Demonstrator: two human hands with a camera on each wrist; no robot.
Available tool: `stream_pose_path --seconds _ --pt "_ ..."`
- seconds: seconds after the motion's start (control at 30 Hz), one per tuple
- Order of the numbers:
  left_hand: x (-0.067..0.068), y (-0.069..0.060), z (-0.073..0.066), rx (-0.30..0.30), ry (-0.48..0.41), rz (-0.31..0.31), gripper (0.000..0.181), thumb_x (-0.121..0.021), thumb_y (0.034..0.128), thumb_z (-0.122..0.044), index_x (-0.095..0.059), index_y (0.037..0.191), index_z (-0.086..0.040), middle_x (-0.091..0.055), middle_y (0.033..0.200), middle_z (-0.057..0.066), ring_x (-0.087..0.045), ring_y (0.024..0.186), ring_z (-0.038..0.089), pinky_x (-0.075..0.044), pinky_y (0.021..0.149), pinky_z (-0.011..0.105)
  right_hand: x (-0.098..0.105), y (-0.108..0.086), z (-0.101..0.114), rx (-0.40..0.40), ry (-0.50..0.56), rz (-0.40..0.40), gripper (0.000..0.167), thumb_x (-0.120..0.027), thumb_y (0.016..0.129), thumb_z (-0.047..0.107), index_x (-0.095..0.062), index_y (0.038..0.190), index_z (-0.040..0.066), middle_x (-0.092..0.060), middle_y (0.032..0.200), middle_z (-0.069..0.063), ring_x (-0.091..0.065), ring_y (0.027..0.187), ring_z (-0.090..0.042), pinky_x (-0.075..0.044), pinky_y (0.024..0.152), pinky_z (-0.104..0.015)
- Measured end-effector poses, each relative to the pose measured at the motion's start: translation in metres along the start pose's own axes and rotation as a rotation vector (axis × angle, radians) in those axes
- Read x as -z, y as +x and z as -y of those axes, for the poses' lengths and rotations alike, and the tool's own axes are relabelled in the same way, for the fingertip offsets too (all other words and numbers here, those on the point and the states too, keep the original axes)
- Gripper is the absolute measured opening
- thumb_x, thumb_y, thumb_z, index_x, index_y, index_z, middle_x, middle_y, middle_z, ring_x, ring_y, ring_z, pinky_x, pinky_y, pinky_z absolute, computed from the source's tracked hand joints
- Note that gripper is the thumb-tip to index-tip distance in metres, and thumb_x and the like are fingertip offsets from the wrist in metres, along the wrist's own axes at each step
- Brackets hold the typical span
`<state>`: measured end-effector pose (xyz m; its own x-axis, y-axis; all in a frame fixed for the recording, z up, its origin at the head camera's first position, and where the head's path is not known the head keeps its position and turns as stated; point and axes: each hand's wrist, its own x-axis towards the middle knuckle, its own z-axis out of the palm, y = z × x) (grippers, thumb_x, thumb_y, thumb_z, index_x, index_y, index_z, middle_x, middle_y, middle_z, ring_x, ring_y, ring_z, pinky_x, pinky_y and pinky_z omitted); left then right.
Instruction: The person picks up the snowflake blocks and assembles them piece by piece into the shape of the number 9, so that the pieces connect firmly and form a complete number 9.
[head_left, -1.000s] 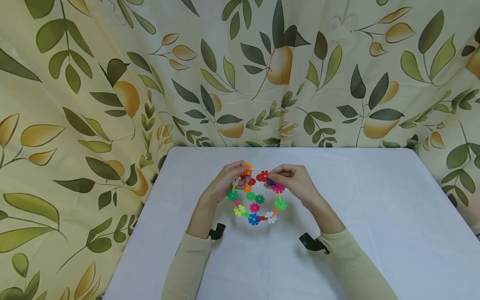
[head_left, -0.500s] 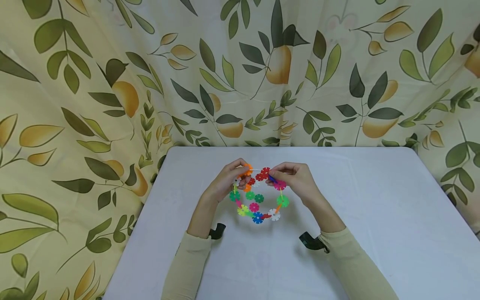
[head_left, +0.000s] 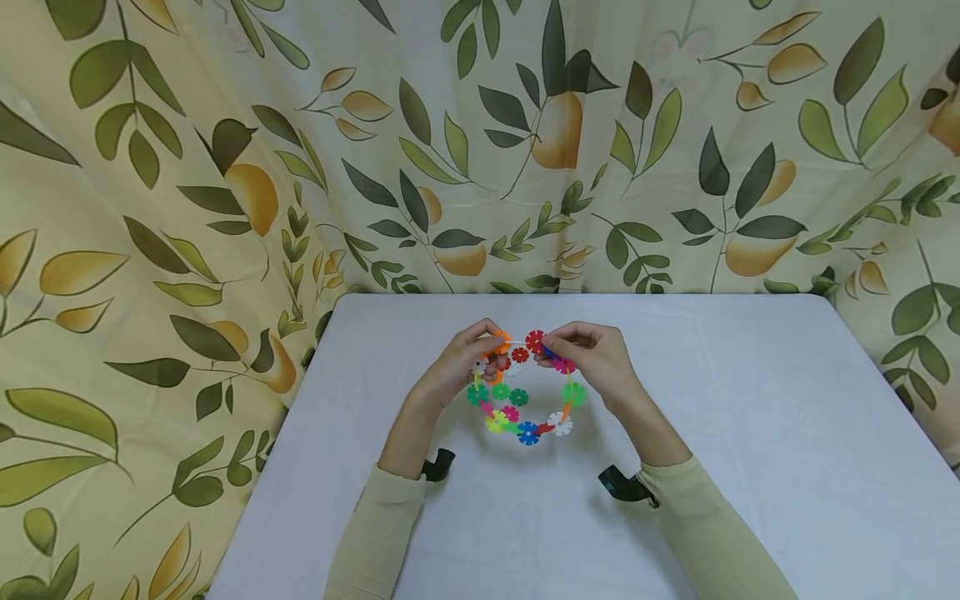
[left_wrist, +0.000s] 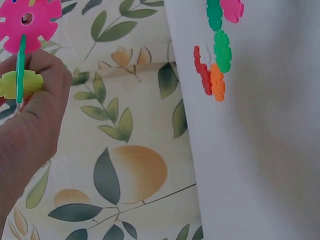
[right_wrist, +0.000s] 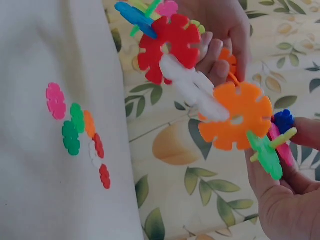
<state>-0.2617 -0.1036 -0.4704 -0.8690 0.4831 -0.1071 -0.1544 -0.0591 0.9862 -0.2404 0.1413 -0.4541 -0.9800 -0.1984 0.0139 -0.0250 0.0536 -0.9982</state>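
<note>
Left hand (head_left: 459,360): pinching flower-disc chain (head_left: 529,433) at orange disc (head_left: 506,340) | right hand (head_left: 597,360): pinching it beside blue disc (right_wrist: 284,119) | chain: looped between both, above desk (head_left: 712,375) toward far edge | loose discs (head_left: 519,397): on desk below

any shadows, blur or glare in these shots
Head view: fairly even light, soft shadows on the table below the toy chain, no strong glare; left wrist view: dimmer, a broad hazy shadow on the table, the left hand slightly soft; right wrist view: also dim, yet the orange disc reads clearly.
</note>
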Motion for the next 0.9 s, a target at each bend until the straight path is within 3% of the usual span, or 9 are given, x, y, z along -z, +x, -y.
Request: stream_pose_path --seconds 0.33,0.9 --pt "-0.005 0.002 0.002 -0.029 -0.042 0.009 0.012 -0.046 0.1117 -0.020 -0.051 0.106 -0.011 -0.058 0.080 0.007 -0.049 0.066 0.018 -0.046 0.063 0.026 -0.001 -0.001 0.001 0.000 0.019 -0.067 0.030 -0.073 0.100 0.017 -0.069 0.113 -0.010 -0.078 0.099 -0.010 -0.079 0.085 -0.019 -0.057 0.089 -0.025" --pt "-0.014 0.003 0.002 -0.059 -0.017 0.016 0.011 -0.045 0.1121 -0.020 -0.051 0.108 -0.012 -0.058 0.082 0.007 -0.049 0.067 0.017 -0.047 0.064 0.024 -0.004 -0.002 0.003 -0.037 0.019 -0.123 0.030 -0.074 0.099 0.018 -0.070 0.113 -0.009 -0.078 0.099 -0.009 -0.079 0.084 -0.018 -0.057 0.088 -0.023"
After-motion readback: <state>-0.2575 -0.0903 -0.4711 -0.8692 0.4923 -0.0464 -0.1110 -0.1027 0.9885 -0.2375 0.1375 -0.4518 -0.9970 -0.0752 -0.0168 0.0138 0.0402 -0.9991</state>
